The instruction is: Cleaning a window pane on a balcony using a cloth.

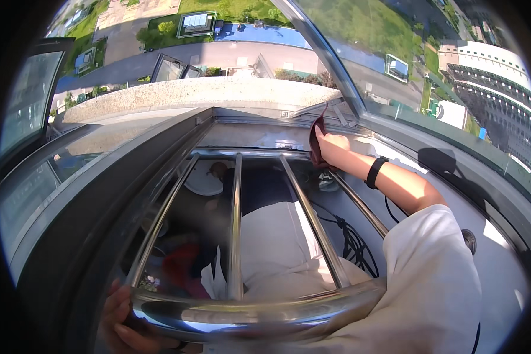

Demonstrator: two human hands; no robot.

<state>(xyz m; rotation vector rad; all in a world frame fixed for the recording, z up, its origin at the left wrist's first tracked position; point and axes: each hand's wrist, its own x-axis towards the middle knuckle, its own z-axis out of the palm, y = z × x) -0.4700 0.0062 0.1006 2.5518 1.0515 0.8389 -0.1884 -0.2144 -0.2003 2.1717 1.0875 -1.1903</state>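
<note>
My right hand [334, 148], a dark band on its wrist, is at the far right corner of the window opening. It holds a dark maroon cloth [317, 144] against the sill [256, 136], above the far rail of the guard bars. At the lower left, my left hand [121, 314] is wrapped around the left end of the thick polished metal rail [256, 316], partly in shadow. Several thin metal bars [235, 230] run from this rail to the far one.
An open glass sash [336, 66] stands at the right, with its stay arm [316, 106] by the corner. A dark window frame [93, 212] runs along the left. Beyond the outer ledge [194, 95] the ground lies far below. Coiled black cable [356, 248] and a round white lid-like thing [203, 179] show beneath the bars.
</note>
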